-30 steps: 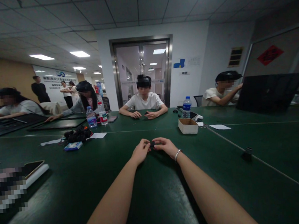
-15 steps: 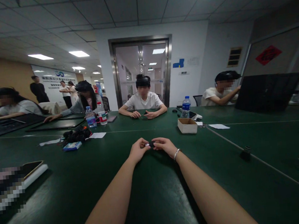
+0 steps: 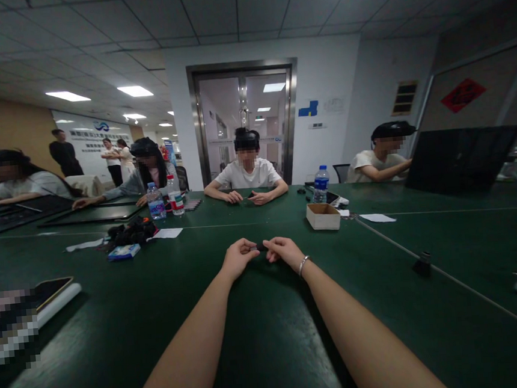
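Observation:
Between my two hands, just above the green table [image 3: 270, 326], is a small black piece with a silvery end [image 3: 260, 247]; its kind is too small to tell. My left hand [image 3: 239, 258] pinches the silvery end between thumb and fingers. From the other side, my right hand [image 3: 285, 254] grips the dark end, thumb and forefinger closed on it and the other fingers curled. A silver bracelet [image 3: 303, 265] circles my right wrist. Fingers cover much of the held piece.
A small open box [image 3: 323, 217] stands ahead on the right, a water bottle [image 3: 321, 183] behind it. At right lies a small black object [image 3: 423, 263]. A dark bundle [image 3: 130, 233] and a blue-white packet [image 3: 124, 252] lie at left. Opposite sits a person [image 3: 248, 174].
The black piece has tilted slightly in my fingers, and my right fingers have curled a little more. Both hands stay in nearly the same place.

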The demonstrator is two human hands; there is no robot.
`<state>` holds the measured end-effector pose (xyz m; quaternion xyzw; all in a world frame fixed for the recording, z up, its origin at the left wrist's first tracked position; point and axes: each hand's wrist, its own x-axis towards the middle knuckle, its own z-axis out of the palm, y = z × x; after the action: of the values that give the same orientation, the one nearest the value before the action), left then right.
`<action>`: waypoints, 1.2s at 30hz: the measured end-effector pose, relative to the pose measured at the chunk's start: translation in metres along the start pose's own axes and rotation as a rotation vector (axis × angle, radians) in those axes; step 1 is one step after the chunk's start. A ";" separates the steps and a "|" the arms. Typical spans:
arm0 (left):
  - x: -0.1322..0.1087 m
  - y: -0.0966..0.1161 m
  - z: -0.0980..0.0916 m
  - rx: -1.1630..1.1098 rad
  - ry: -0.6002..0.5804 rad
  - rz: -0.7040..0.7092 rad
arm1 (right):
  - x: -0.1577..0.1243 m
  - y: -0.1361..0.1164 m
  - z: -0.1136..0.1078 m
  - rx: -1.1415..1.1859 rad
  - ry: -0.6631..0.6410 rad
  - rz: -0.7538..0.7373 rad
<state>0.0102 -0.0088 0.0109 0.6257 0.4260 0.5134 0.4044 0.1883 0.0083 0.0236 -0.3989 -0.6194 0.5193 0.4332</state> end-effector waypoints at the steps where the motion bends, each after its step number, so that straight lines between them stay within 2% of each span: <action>1: 0.000 0.000 0.000 -0.002 0.008 -0.008 | 0.000 0.000 0.000 -0.002 0.011 -0.015; 4: -0.001 0.003 0.001 -0.012 0.001 -0.035 | 0.001 0.000 0.001 -0.002 0.009 -0.035; 7: -0.001 0.005 0.000 -0.032 -0.023 -0.053 | 0.002 -0.001 0.002 -0.035 0.016 0.030; 10: -0.001 0.005 0.000 -0.067 0.009 -0.059 | 0.002 -0.003 0.003 -0.056 0.039 0.034; 13: 0.000 0.003 0.000 -0.102 0.018 -0.068 | 0.001 -0.005 0.002 -0.062 -0.002 0.002; 17: -0.001 0.005 0.000 -0.132 -0.023 -0.086 | 0.001 -0.005 0.001 -0.071 0.005 0.068; 22: -0.003 0.011 -0.001 -0.117 -0.007 -0.087 | 0.001 -0.007 0.000 -0.068 -0.035 0.028; 26: -0.004 0.010 0.000 -0.124 -0.031 -0.080 | 0.000 -0.009 0.001 -0.088 0.011 0.090; 31: -0.003 0.007 0.000 -0.131 -0.020 -0.086 | -0.001 -0.007 0.000 -0.070 -0.045 0.032; 36: -0.003 0.008 0.001 -0.137 -0.022 -0.081 | -0.001 -0.008 0.000 -0.102 -0.009 0.059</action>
<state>0.0119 -0.0140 0.0176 0.5845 0.4101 0.5176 0.4714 0.1879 0.0063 0.0314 -0.4362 -0.6349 0.5015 0.3939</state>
